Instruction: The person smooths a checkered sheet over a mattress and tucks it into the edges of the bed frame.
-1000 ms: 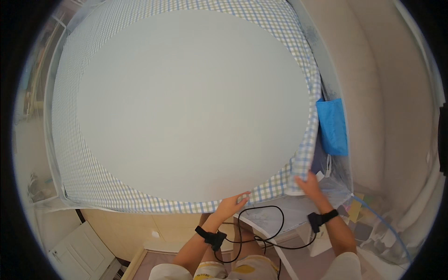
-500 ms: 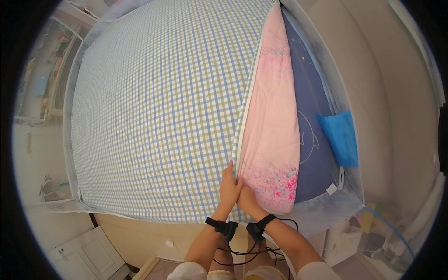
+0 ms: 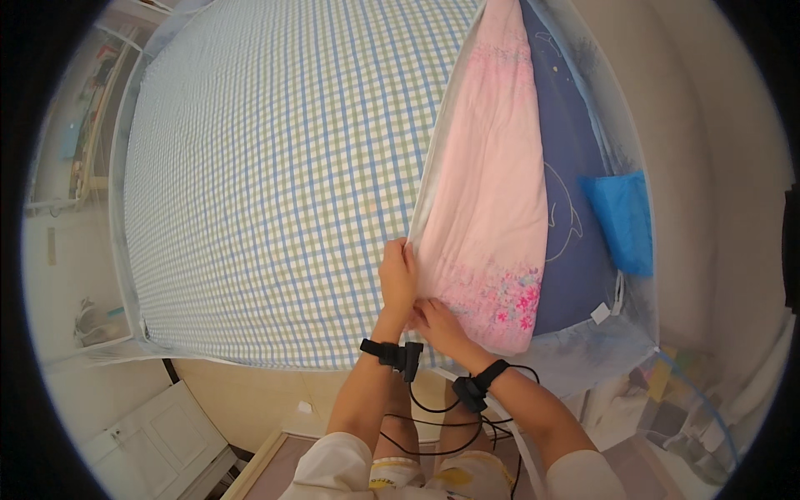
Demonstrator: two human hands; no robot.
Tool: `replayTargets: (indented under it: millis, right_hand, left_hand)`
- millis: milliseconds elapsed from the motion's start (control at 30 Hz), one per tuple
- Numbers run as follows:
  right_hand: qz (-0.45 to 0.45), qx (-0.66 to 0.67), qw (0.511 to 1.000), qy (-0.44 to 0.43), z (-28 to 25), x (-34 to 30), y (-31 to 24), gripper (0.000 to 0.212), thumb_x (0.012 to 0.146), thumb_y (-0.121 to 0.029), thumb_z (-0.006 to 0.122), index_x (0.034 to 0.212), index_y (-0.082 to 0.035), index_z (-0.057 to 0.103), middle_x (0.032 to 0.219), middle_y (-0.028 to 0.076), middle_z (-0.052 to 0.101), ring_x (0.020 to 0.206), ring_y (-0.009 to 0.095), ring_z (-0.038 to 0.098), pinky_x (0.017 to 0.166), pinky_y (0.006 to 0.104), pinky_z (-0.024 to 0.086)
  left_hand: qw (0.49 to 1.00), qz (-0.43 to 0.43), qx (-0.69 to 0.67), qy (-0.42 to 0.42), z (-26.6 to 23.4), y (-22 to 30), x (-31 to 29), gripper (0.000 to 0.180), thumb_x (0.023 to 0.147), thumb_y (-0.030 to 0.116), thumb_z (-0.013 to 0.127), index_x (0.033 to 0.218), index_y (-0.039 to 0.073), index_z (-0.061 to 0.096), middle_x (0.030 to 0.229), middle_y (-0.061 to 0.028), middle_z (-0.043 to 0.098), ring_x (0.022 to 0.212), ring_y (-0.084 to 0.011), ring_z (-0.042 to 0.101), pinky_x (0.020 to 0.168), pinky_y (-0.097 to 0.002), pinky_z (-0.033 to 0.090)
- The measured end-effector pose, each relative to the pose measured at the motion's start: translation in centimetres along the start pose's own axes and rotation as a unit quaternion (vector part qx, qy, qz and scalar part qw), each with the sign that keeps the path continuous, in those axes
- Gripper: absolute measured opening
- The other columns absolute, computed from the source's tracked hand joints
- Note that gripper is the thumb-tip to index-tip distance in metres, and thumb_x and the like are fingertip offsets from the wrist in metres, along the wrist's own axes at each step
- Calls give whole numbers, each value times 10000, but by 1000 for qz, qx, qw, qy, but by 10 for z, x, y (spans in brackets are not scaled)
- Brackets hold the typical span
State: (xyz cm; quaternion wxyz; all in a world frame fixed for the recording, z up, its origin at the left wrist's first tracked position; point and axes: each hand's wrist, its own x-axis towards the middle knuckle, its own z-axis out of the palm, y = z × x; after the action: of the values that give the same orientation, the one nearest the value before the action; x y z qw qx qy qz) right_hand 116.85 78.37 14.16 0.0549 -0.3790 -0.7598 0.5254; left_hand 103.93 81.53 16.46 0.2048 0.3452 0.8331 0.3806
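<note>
A large blue, green and white checked bed cover point(image 3: 283, 183) spreads over most of the bed. Beside its right edge lies a pink quilt point(image 3: 492, 167) with printed flowers toward the near end. My left hand point(image 3: 398, 273) grips the pale edge of the cover where it meets the quilt, fingers closed. Just below and to the right, my right hand point(image 3: 442, 327) has its fingers pinched on the cloth near the cover's corner. Exactly how much fabric sits between the right fingers is hidden.
A dark blue sheet point(image 3: 575, 283) with a dolphin outline shows along the right, with a bright blue cloth piece point(image 3: 621, 221) on it. Pale netting point(image 3: 637, 317) rings the bed. Black cables point(image 3: 437, 454) hang from the straps on my wrists.
My left hand has slid farther up the cover's edge, and my right hand has parted from it. The cover's edge is turned up more, showing its pale underside. The view has shifted slightly.
</note>
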Motion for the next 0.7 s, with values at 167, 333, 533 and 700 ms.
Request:
replayTargets:
  millis: [167, 333, 533, 700]
  right_hand:
    - [-28, 79, 996, -19, -5, 1, 8, 261, 831, -118, 564, 1067, -9, 546, 923, 166, 574, 872, 333, 565, 771, 392, 461]
    - [72, 69, 988, 116, -34, 20, -23, 359, 848, -124, 558, 1202, -83, 517, 880, 142, 599, 794, 287, 598, 691, 371, 485]
    - [46, -177, 982, 52, -45, 54, -49, 360, 878, -279, 546, 1211, -145, 514, 783, 122, 613, 677, 310, 609, 578, 411, 486]
    - [67, -283, 954, 71, -46, 85, -31, 273, 836, -316, 573, 1025, -123, 534, 614, 108, 590, 567, 328, 598, 498, 443, 465]
  left_hand:
    - [990, -19, 59, -123, 4, -6, -19, 209, 892, 121, 481, 1066, 15, 530, 955, -213, 596, 864, -388, 572, 730, -441, 451]
    - [993, -76, -72, -48, -7, -32, -3, 234, 946, 220, 466, 1019, 16, 553, 737, -200, 605, 623, -343, 576, 562, -397, 420]
    - [993, -62, -80, -68, -17, -53, 6, 235, 943, 228, 479, 1011, 18, 558, 714, -204, 595, 600, -327, 567, 552, -386, 417]
    - [993, -53, -60, -91, -10, -46, 11, 226, 944, 233, 483, 976, 22, 555, 676, -198, 579, 573, -325, 553, 536, -383, 410]
